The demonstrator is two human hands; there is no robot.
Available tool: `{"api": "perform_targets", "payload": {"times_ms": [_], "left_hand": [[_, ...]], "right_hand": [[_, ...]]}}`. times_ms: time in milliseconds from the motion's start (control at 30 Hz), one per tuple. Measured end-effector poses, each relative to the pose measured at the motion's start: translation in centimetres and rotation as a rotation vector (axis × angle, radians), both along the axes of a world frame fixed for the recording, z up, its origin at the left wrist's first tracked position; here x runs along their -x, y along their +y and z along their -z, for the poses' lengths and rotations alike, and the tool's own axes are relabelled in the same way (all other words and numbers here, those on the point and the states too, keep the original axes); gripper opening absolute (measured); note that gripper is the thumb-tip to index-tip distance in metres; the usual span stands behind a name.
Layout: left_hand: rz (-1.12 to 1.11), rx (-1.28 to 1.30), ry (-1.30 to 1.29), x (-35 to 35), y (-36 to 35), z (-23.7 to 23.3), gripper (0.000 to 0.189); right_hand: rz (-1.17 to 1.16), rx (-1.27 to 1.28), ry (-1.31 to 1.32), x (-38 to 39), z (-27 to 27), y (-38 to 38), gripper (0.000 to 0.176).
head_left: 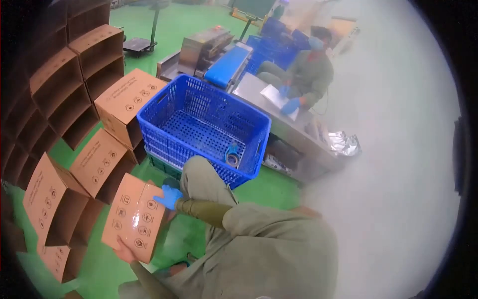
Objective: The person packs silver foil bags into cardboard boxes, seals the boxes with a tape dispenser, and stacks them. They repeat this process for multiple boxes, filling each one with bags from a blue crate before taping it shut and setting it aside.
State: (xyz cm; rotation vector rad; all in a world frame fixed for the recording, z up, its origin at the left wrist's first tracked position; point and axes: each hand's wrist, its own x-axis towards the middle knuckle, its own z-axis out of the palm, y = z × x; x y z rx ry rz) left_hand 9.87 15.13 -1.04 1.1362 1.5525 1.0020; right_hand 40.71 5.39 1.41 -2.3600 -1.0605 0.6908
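We clamp the cardboard box between left hand beneath and gloved right hand on top, steadying its tilt

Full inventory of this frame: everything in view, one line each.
box: 1, brown with printed symbols, held at bottom left
empty boxes: many, brown, open, stacked along the left
crate: 1, blue, centre
tape roll: 1, pale, in the crate's near corner
green crate: 1, dark green, under the crate
machine: 1, steel with a blue belt, behind the crate
table: 1, steel, right of the crate
co-worker: 1, olive clothes and blue gloves, seated at the table
foil bags: a few, silver, at the table's end
floor: green
left hand: bare, at the box's lower edge
right hand: blue glove, on the box's upper edge
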Motion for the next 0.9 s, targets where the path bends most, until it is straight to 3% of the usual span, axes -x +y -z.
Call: {"api": "perform_targets", "payload": {"times_ms": [67,167,233,300,333,400,500,600,700,767,800,833,900], "left_hand": [[0.015,0.066,0.119,-0.9,0.8,1.5,0.064],[0.016,-0.026,-0.095,0.7,0.7,3.3,0.064],[0.116,0.059,-0.116,1.1,0.0,3.7,0.064],[0.053,0.133,-0.418,0.0,-1.3,3.1,0.066],[0.047,0.119,-0.424,1.0,-1.5,5.1,0.066],[0.063,0.057,-0.096,2.1,-0.2,9.6,0.067],[0.017,-0.015,0.034,1.6,-1.7,9.1,0.068],[-0.016,0.049,-0.085,1.5,-1.9,9.3,0.07],[-0.037,-0.066,-0.009,0.5,-3.7,6.4,0.07],[-0.004,-0.069,0.111,1.0,-1.5,11.4,0.07],[0.027,-0.068,0.226,2.9,-1.1,13.2,0.069],[0.037,-0.055,0.271,4.1,-1.6,12.0,0.069],[0.075,-0.439,0.547,2.3,-3.4,6.8,0.065]], "right_hand": [[0.003,0.028,-0.032,-0.2,-0.2,-0.9,0.066],[0.003,0.007,0.107,0.7,0.7,-2.3,0.077],[-0.001,-0.085,0.13,1.6,3.1,-3.5,0.083],[0.002,-0.101,0.119,0.3,2.8,-4.2,0.084],[0.025,-0.088,0.158,1.2,2.3,-4.6,0.084],[0.017,-0.044,0.144,1.1,1.9,-5.5,0.083],[0.007,0.009,0.138,2.1,4.5,-6.2,0.081],[-0.004,0.01,0.005,2.2,6.9,-6.1,0.082],[-0.094,0.062,0.126,3.1,8.3,-6.5,0.068],[-0.261,0.006,0.012,2.9,9.9,-6.7,0.041],[-0.255,0.008,0.048,2.7,10.2,-6.5,0.041],[-0.305,0.015,0.14,2.4,10.4,-6.2,0.044],[-0.354,0.045,0.266,6.0,14.5,-8.0,0.047]]}}
